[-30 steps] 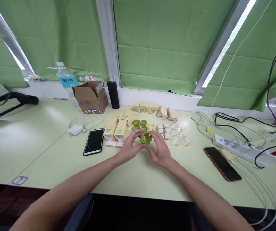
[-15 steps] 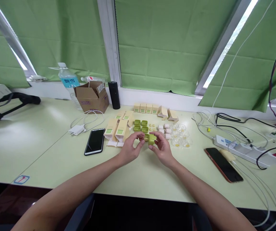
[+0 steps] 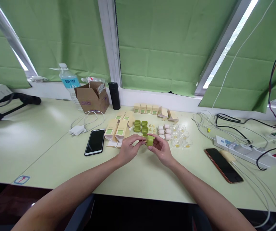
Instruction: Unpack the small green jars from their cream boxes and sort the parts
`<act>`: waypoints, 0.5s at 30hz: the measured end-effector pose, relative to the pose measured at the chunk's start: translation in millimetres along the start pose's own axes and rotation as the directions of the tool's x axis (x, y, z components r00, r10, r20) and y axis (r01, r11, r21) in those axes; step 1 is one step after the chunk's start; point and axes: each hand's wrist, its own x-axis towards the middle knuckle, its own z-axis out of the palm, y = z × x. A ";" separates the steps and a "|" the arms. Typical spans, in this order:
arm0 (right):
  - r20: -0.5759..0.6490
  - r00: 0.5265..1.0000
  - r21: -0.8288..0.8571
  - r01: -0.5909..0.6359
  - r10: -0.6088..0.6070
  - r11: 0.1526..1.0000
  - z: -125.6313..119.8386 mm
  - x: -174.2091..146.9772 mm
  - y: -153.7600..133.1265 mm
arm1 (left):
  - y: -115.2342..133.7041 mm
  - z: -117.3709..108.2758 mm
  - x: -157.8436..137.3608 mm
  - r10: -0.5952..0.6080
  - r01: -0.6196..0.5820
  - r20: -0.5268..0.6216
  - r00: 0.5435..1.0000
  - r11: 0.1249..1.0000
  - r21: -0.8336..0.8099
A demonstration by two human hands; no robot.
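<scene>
My right hand (image 3: 160, 148) grips a small green square cup (image 3: 150, 140) between thumb and fingers, turned on its side. At the cup's left side, my left hand (image 3: 131, 148) is closed in a pinch. A small pale-yellow piece is in that pinch, mostly hidden by the fingertips. Just beyond the hands are several more green cups (image 3: 137, 129) in rows, one partly covered by my fingers. Small yellow pieces (image 3: 153, 125) lie right of them, then pinkish-white cylinders (image 3: 168, 131) and clear plastic cups (image 3: 181, 136) with yellow bits inside.
Cardboard packets (image 3: 121, 131) stand left of the cups, with more small boxes (image 3: 146, 108) behind. A black phone (image 3: 95, 142) lies left; another phone (image 3: 223, 165) and a power strip (image 3: 243, 150) with cables lie right. A brown carton (image 3: 93, 99) and black cylinder (image 3: 114, 95) stand at the back.
The green cup has tilted and shifted slightly left, and my left fingertips have come up against it. The small yellow piece between them now shows less.
</scene>
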 end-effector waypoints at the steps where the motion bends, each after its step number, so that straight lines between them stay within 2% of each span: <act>1: 0.000 1.000 0.001 0.002 -0.002 1.000 0.6 0.2 -1.1 | -0.1 -0.1 0.1 -0.003 0.003 -0.005 1.000 1.000 -0.014; 11: 0.003 0.997 -0.163 0.072 -0.073 0.984 -2.7 -0.1 2.0 | -1.1 1.1 -4.8 -0.066 0.068 0.033 0.997 0.996 -0.055; 15: 0.004 0.997 -0.195 0.071 -0.072 0.978 -2.2 0.0 0.6 | -0.1 2.9 -5.3 -0.133 0.134 0.024 0.991 0.990 -0.049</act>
